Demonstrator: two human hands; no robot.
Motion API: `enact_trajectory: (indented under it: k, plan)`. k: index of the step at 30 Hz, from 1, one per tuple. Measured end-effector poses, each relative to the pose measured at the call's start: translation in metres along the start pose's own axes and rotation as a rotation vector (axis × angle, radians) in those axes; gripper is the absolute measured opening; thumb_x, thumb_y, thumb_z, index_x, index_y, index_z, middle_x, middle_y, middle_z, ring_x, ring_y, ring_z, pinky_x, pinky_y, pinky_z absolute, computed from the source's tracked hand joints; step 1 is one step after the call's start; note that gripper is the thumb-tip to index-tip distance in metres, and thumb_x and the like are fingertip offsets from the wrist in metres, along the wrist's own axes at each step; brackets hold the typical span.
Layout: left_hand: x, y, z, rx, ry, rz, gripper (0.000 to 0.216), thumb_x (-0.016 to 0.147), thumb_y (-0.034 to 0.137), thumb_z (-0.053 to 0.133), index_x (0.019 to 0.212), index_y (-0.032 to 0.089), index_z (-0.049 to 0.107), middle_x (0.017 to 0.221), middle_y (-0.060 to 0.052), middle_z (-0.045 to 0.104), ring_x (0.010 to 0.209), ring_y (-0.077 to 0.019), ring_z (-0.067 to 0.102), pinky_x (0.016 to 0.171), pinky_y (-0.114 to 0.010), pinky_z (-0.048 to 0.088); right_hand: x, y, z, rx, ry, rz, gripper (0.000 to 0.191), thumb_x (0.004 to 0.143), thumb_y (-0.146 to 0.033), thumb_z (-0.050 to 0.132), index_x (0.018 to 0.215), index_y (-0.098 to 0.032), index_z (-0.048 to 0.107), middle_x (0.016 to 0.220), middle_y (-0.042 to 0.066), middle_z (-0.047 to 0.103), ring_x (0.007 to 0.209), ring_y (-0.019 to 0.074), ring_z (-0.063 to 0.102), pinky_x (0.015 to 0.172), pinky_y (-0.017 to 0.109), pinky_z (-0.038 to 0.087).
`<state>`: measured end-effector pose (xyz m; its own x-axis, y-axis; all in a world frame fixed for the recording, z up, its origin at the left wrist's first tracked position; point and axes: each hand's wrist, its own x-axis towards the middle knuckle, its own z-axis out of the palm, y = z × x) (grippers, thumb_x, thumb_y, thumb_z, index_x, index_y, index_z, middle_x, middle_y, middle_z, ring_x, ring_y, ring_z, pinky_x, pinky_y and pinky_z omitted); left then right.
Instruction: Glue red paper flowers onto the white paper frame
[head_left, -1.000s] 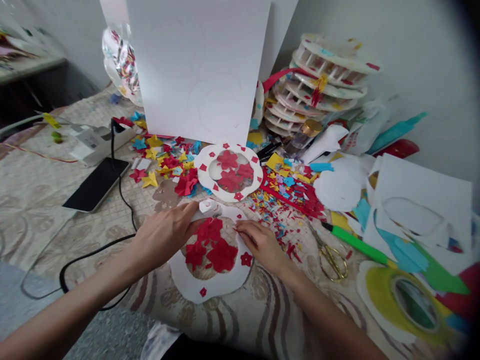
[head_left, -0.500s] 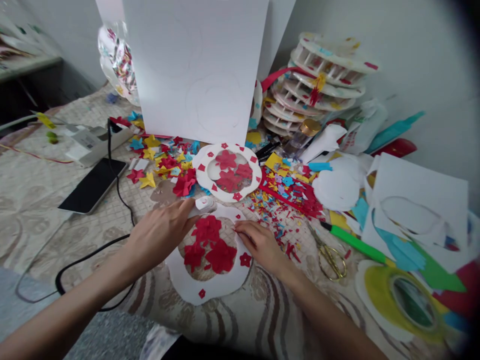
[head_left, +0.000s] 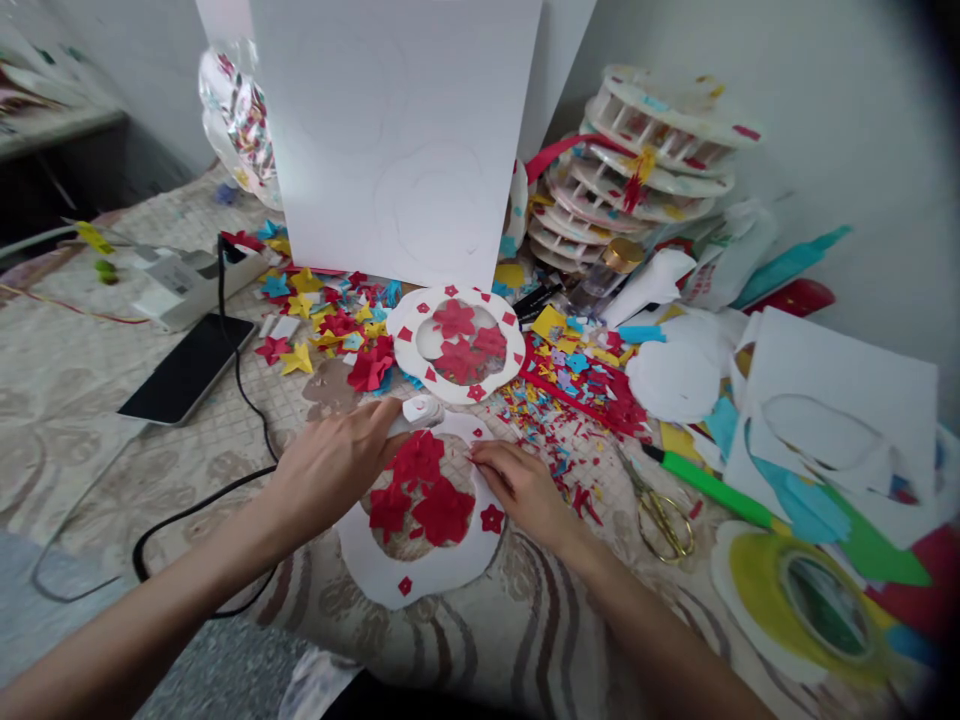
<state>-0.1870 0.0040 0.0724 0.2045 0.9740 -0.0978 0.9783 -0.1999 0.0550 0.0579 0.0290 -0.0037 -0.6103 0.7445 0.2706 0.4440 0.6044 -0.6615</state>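
Left hand closed around small white glue bottle, nozzle end sticking out past fingers. Right hand palm down, fingers curled, tips on inner edge of white paper ring; can't tell if pinching anything. Ring flat between and under both hands, red paper flowers in its opening. Second decorated ring just beyond hands. Scissors right of right hand, green marker beyond them. Phone well left of left hand.
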Motion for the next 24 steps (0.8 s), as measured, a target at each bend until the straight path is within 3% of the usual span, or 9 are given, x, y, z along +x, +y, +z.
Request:
enact_trajectory:
  k: [24]
  plan:
    - [-0.0003,0.0007,-0.0003,0.002,0.013,-0.009,0.023,0.092,0.038,0.034,0.099,0.020,0.047,0.075,-0.004,0.062,0.068,-0.0218,0.062,0.050,-0.027,0.030,0.0006,0.0002,0.0002,-0.001,0.002,0.003,0.018,0.090,-0.016,0.045,0.101,-0.021,0.058,0.102,0.007,0.066,0.100,0.0173,0.061,0.089,0.036,0.051]
